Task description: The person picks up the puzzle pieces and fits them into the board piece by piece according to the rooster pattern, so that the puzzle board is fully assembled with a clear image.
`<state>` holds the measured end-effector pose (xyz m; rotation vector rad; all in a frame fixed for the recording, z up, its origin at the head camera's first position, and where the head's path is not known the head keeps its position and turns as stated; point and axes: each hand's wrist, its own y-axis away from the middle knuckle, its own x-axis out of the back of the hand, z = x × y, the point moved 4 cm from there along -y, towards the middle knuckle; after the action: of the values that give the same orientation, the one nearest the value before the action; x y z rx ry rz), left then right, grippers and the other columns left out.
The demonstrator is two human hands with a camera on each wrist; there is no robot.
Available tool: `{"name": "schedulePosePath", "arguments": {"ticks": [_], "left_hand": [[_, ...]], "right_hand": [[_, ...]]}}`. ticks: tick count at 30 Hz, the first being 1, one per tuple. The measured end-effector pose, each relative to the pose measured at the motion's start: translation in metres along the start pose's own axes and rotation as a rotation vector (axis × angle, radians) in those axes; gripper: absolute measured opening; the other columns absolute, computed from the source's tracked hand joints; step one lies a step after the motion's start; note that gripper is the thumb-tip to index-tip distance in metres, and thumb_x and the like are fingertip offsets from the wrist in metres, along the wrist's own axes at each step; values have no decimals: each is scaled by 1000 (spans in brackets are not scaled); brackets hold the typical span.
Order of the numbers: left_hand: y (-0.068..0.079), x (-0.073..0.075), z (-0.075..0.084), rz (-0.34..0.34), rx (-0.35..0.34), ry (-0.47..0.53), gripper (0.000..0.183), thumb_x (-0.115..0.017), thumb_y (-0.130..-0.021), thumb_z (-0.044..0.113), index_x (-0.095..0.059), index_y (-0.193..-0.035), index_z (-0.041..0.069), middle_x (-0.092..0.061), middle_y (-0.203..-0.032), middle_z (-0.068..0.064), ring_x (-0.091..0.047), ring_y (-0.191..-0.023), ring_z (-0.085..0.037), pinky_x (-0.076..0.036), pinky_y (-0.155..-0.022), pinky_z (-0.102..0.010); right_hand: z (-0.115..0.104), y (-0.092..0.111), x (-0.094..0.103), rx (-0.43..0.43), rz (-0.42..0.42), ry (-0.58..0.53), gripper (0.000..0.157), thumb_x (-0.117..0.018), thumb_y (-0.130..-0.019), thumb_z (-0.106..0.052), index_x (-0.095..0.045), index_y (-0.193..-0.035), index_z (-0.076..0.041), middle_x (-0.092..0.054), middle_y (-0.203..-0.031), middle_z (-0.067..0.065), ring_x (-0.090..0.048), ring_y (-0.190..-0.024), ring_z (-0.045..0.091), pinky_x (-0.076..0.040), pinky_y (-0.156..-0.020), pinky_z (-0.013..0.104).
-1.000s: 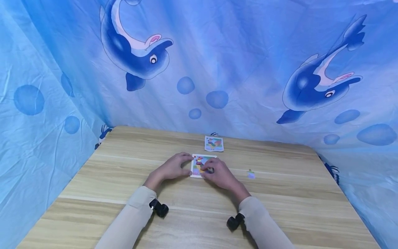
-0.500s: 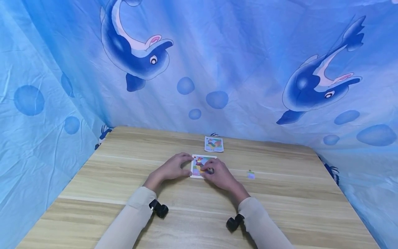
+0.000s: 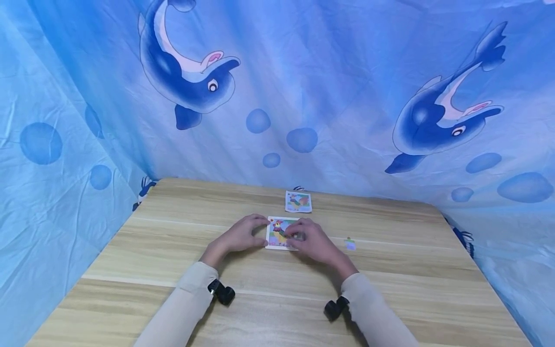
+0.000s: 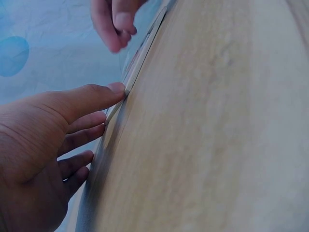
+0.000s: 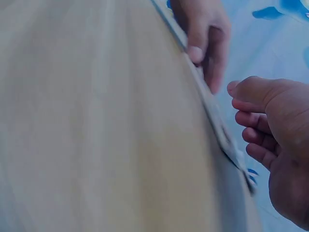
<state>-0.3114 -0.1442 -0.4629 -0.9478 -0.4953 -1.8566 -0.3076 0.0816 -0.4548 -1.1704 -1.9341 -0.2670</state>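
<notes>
A small square jigsaw puzzle (image 3: 276,237) with a white border and a colourful bird picture lies flat on the table. At its left edge my left hand (image 3: 244,233) holds it, index finger by the upper corner and thumb by the lower one. The left wrist view shows the left thumb (image 4: 108,94) right on the board's edge. Over the puzzle's right half hovers my right hand (image 3: 313,240), hiding part of the picture. Its fingers (image 5: 258,123) are loosely bent, and nothing shows between them and the thumb.
Behind the puzzle lies a picture card (image 3: 298,202) with a similar bird. A loose puzzle piece (image 3: 350,244), green and lilac, sits to the right on the wooden table (image 3: 277,299). A blue dolphin-print curtain (image 3: 342,96) hangs behind the table.
My right hand has shifted slightly right, uncovering more of the bird picture in the puzzle's middle. My left hand stays at the left edge; the loose piece has not moved.
</notes>
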Motion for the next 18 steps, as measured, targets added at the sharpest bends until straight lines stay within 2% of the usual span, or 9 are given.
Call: {"name": "schedulePosePath", "arguments": {"ticks": [5,10,18], "left_hand": [[0,-1,0,3,13,12,66,-80,-87,24,-58,-145,3,-53,-151,-18,-48,-143,-39,-38,-122,-56],[0,-1,-1,3,11,8,66,-81,-87,24,-57,-146,4,-53,-151,-18,-48,-143,-39,-38,-122,-56],[2,0,-1,-2,17,13,66,-80,-88,24,-57,-146,4,-52,-152,-18,-47,-144,-39,-38,-122,-57]], "right_hand": [[13,14,30,-19,43,24,23,-77,-93,-18,-79,-114,-10,-70,-118,3,-62,-114,23,-57,-97,45],[35,33,57,-35,102,40,28,-80,-89,-15,-77,-116,-7,-71,-116,5,-65,-114,26,-57,-100,50],[72,61,85,-75,164,98,25,-79,-90,-13,-77,-114,-6,-72,-115,6,-67,-110,28,-57,-94,51]]}}
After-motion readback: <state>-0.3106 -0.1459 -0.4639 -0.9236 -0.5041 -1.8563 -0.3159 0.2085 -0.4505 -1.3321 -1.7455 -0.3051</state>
